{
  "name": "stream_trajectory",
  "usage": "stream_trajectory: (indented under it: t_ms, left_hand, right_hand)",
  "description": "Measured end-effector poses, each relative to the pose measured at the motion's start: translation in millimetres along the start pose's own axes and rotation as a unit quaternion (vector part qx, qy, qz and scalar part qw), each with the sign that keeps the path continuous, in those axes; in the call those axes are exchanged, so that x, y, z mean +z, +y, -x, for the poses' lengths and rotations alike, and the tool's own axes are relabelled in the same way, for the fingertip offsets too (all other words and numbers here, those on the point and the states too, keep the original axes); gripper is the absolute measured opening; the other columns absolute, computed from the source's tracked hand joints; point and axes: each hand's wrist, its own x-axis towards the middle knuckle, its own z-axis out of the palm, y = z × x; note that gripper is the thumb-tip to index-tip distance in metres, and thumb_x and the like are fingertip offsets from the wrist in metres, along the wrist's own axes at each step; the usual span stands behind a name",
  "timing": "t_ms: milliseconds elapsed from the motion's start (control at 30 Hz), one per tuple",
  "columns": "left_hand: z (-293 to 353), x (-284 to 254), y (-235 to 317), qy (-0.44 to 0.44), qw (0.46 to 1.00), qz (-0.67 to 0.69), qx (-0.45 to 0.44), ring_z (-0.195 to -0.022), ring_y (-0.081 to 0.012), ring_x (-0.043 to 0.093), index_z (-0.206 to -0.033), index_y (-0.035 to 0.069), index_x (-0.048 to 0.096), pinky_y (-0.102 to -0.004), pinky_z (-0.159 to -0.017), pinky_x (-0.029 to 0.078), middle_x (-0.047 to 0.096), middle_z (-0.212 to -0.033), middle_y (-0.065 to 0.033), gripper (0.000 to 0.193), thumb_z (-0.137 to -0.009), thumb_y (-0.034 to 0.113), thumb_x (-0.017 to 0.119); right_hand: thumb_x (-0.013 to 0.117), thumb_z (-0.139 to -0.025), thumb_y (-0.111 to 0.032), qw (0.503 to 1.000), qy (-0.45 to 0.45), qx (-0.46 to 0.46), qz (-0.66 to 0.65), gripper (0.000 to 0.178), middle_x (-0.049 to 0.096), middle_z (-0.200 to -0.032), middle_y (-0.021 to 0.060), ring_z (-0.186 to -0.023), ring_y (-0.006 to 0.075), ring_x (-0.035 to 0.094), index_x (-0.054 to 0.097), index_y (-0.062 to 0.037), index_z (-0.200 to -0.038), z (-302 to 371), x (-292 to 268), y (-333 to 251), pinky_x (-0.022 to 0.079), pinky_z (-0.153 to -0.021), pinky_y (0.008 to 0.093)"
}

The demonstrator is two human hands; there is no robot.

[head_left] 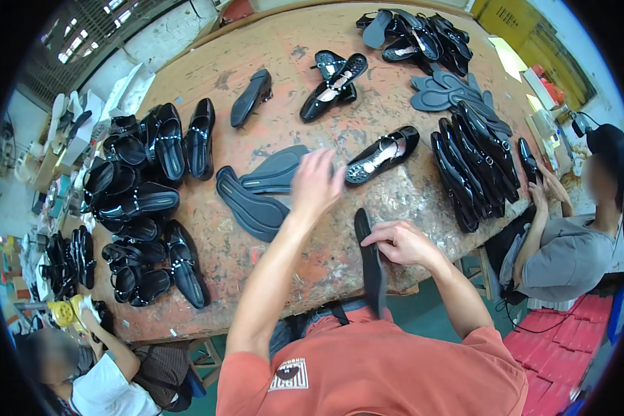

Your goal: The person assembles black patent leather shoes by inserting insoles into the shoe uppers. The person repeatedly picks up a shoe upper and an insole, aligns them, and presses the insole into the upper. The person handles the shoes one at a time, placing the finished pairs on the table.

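Note:
My right hand (pixel 400 243) pinches a slim black insole (pixel 371 267), held upright at the table's near edge in front of my shirt. My left hand (pixel 315 184), blurred by motion, is over the middle of the table with its fingers apart; I see nothing in it. Under and beside it lie flat dark insoles (pixel 274 171), with another group of insoles (pixel 253 206) fanned out nearer to me. Just right of that hand rests a glossy black strapped shoe (pixel 385 154), its inside bare and pale in places.
Finished-looking black shoes (pixel 166 142) crowd the left side. A row of shoes (pixel 470 166) and more insoles (pixel 451 93) fill the right. Farther back are a pair of shoes (pixel 331 87) and a single shoe (pixel 251 98). Co-workers sit at right (pixel 561 249) and lower left (pixel 107 385).

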Motion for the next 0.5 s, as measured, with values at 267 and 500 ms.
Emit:
stream_trajectory:
  t_ms: [267,500]
  left_hand:
    - [19.3,-5.2,19.7,0.021,0.995,0.052,-0.082,-0.099,-0.0422,0.072,-0.116,0.002,0.076,-0.0476,-0.089,0.057,0.075,-0.104,-0.0191,0.022,-0.103,0.014,0.063]
    - [237.0,-149.5,-6.1,-0.032,0.974,0.052,-0.217,-0.096,-0.0344,0.074,-0.105,0.005,0.071,-0.0430,-0.086,0.058,0.076,-0.102,-0.0145,0.013,-0.096,-0.002,0.068]
  right_hand:
    - [0.080,-0.092,-0.036,0.940,0.081,0.206,0.260,0.058,0.059,-0.133,0.0216,-0.115,0.0464,0.064,0.064,-0.0170,-0.143,19.8,16.1,-63.0,0.053,-0.096,0.0546]
    - [0.090,-0.082,-0.014,0.955,0.234,0.165,0.074,0.060,0.061,-0.117,0.0199,-0.107,0.0366,0.062,0.056,-0.0050,-0.131,42.6,67.3,-11.2,0.052,-0.095,0.0462]
